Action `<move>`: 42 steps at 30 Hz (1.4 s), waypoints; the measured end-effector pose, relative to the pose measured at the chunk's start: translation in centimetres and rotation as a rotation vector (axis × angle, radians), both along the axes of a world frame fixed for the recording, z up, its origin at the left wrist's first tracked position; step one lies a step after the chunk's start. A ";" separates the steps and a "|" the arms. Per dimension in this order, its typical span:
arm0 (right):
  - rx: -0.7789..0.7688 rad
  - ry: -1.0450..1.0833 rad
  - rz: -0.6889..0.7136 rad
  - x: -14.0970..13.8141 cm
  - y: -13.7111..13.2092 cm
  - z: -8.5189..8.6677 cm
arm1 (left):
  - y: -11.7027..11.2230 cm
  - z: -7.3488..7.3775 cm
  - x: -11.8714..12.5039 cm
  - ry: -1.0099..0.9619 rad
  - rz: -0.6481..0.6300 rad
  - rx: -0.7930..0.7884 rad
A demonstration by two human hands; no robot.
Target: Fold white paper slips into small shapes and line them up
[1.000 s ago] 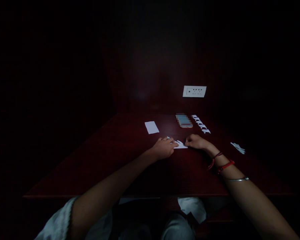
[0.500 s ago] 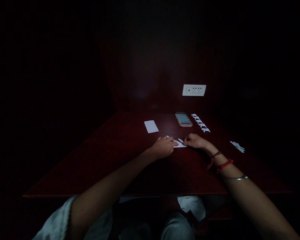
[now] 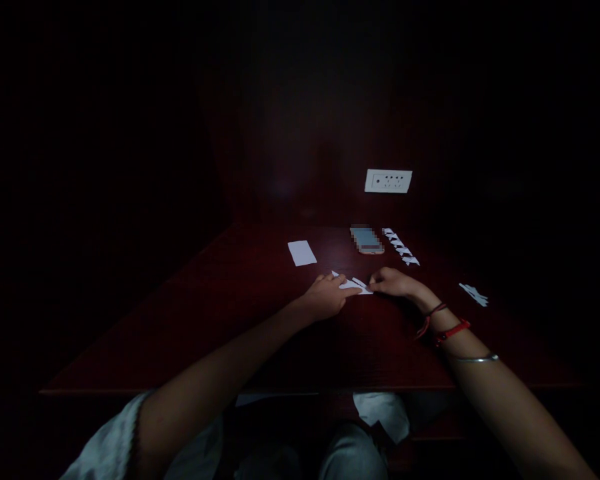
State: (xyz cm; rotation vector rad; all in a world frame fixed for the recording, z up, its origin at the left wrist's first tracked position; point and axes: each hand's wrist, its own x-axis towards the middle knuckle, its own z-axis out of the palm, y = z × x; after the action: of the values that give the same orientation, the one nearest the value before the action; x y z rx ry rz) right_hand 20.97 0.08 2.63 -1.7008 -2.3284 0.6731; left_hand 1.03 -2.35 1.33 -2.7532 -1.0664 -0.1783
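A small white folded paper (image 3: 356, 286) lies on the dark red table (image 3: 260, 333), between my two hands. My left hand (image 3: 327, 295) is curled, its index finger stretched along the paper's near edge and pressing it down. My right hand (image 3: 393, 283) pinches the paper's right tip with closed fingers. Red cords and a thin metal bangle circle my right wrist.
A white paper rectangle (image 3: 302, 253) lies beyond my left hand. A phone (image 3: 367, 240) rests further back, with a row of several small folded paper pieces (image 3: 401, 247) to its right. More folded paper (image 3: 474, 294) sits at far right. A white wall socket (image 3: 388, 181) is behind.
My left index finger has slid rightward along the paper, and the paper's flap has been pressed flatter. My right hand has stayed nearly in place.
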 end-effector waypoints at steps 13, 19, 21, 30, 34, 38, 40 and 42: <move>-0.016 0.026 -0.019 0.1 0.0 -0.1 | 0.2 -0.4 0.2 0.002 -0.003 0.001; -0.015 -0.008 -0.009 0.0 -0.2 0.1 | 0.2 -0.3 0.1 -0.006 -0.016 -0.006; -0.022 -0.032 -0.043 -0.2 -0.2 0.2 | 0.3 -0.4 0.0 -0.013 -0.012 -0.005; -0.042 0.012 -0.009 0.2 -0.2 0.1 | 0.1 -0.3 0.1 -0.020 0.007 -0.011; -0.033 -0.012 0.009 0.1 -0.4 0.3 | 0.0 -0.3 0.1 -0.020 0.010 0.005; -0.020 -0.058 -0.057 0.1 -0.3 0.3 | 0.0 -0.6 0.1 -0.026 0.007 0.018; -0.022 -0.043 -0.086 0.4 -0.1 0.1 | 0.0 -0.7 0.2 -0.034 0.005 0.025; -0.035 0.008 -0.107 0.7 0.0 0.0 | -0.1 -0.8 0.2 -0.050 -0.009 0.048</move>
State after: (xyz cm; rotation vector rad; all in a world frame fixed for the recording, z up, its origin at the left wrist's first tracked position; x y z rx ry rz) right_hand 21.70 0.07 2.60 -1.8197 -2.2141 0.7028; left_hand 1.27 -2.44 0.55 -2.7242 -1.0478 -0.2721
